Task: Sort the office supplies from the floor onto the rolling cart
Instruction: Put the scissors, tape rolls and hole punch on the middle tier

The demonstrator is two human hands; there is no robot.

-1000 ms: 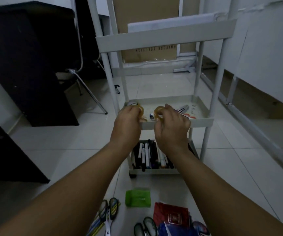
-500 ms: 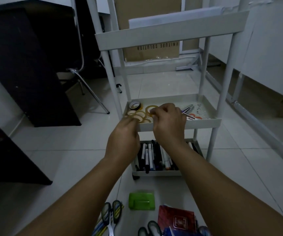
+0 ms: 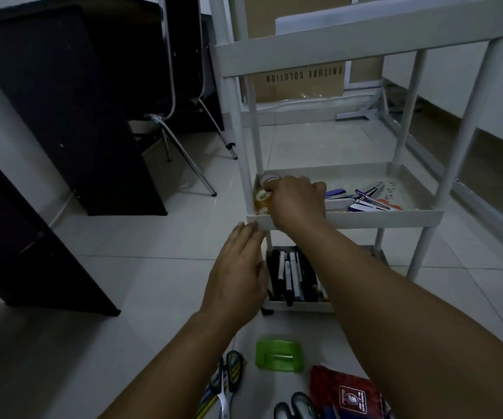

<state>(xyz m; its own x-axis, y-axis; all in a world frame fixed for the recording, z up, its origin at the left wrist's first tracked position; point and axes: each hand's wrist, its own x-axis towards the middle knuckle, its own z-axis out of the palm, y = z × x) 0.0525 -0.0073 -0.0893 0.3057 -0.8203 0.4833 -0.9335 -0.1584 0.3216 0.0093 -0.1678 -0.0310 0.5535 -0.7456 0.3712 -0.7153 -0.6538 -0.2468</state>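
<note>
The white rolling cart [image 3: 350,219] stands in front of me. Several yellowish tape rolls [image 3: 261,196] lie in the left corner of its middle shelf. My right hand [image 3: 295,204] is curled over them, and its fingers hide whether it grips one. My left hand [image 3: 238,273] hovers open and empty just below that shelf's front edge. Staplers and scissors [image 3: 362,201] lie further right on the middle shelf. Markers [image 3: 289,273] fill the bottom shelf. On the floor near me lie a green hole punch [image 3: 279,355], striped scissors [image 3: 232,373], a red packet [image 3: 344,391] and black-handled scissors [image 3: 295,406].
A dark desk [image 3: 62,116] and a chair with chrome legs [image 3: 183,140] stand to the left. A cardboard box [image 3: 301,83] leans behind the cart. A white wall with a low rail [image 3: 486,204] runs along the right. The cart's top shelf [image 3: 365,37] is at head height.
Both hands brought tape rolls onto the middle shelf. My left hand has let go and pulled back below the shelf edge. My right hand has shifted left over the rolls.
</note>
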